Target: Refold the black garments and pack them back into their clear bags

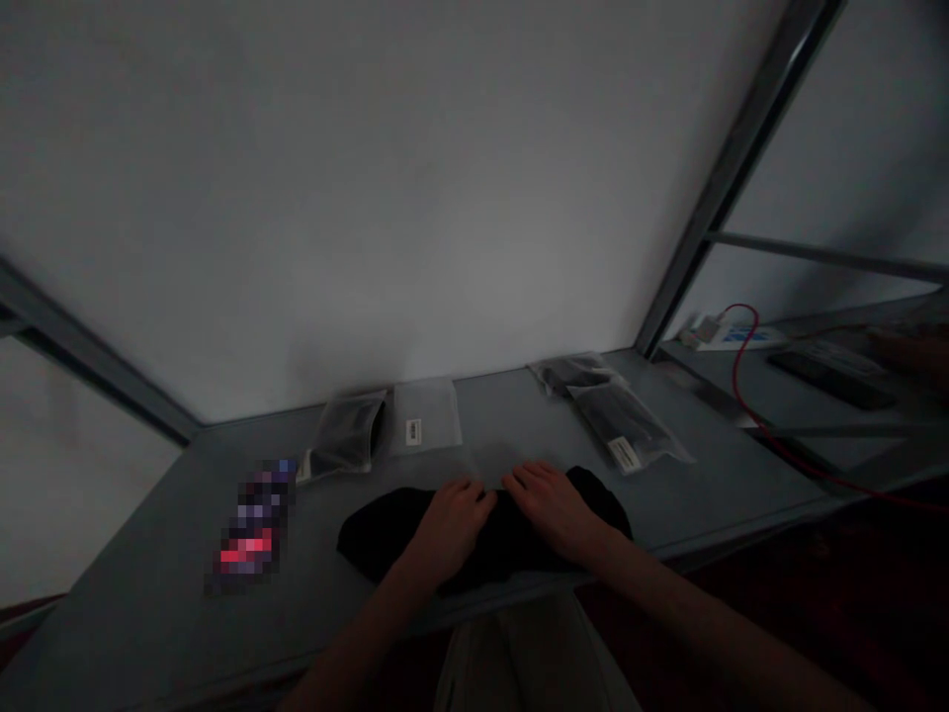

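A black piece of cloth (pixel 392 529), folded or bunched into a wide bundle, lies near the front edge of the grey table. My left hand (pixel 452 524) rests on its middle, with the fingers bent over the far edge of the fabric. Just to the right, my right hand (pixel 549 504) is on the same cloth, its fingers also curled at the far edge. The two hands are close together but apart. Dim light hides the folds, so the kind of garment cannot be made out.
Beyond the cloth lie a filled clear bag (pixel 345 435), a flat labelled bag (pixel 428 415) and two bags with dark contents, one in front (pixel 623 425). A pixelated object (pixel 252 524) is at left. A red cable (pixel 741 366) runs from a power strip (pixel 733 334) across the neighbouring table.
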`<state>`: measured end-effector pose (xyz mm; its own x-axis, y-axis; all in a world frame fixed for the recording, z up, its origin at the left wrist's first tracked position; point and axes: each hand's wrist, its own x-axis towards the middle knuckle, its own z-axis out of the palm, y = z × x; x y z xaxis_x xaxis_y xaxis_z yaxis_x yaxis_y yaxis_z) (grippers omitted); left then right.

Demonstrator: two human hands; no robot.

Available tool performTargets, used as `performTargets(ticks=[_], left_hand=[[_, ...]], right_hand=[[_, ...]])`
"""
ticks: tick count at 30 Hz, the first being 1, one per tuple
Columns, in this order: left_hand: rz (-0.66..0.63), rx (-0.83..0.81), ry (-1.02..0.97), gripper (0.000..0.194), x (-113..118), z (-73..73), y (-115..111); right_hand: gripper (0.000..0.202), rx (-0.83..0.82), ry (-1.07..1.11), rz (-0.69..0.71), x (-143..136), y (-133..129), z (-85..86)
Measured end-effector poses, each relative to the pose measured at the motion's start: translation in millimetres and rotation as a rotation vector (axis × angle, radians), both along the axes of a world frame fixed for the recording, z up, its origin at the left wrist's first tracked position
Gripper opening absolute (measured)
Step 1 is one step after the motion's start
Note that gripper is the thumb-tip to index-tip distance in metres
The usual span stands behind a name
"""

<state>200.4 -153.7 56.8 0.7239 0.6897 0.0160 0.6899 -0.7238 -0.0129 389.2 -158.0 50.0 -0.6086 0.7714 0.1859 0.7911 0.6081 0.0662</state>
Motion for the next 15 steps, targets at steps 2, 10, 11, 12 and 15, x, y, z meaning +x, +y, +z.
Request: performTargets(ticks=[2,10,11,12,15], left_hand=[[0.02,-0.063,0.03,0.026,2,-1.8,0],[0.042,-0.091,0.078,0.024,5,3.0,-1],[0.04,-0.086,0.083,0.023,5,4.0,-2],[0.039,-0.079,0.086,0.022,6,4.6,-3],[0.018,-0.037,0.062,0.02,8,2.9,-5]], right_hand=[[0.01,-0.016,-0.005,0.013,4,0,-1.8],[0.014,0.017,-0.019,0.023,30,4,-5.3],[0.015,0.03,-0.021,0.02,33,4,-4.2],[0.016,0.04,-0.024,0.022,36,5,-3.1],[0.016,0.069,-0.029,0.051,46,7,-3.4]])
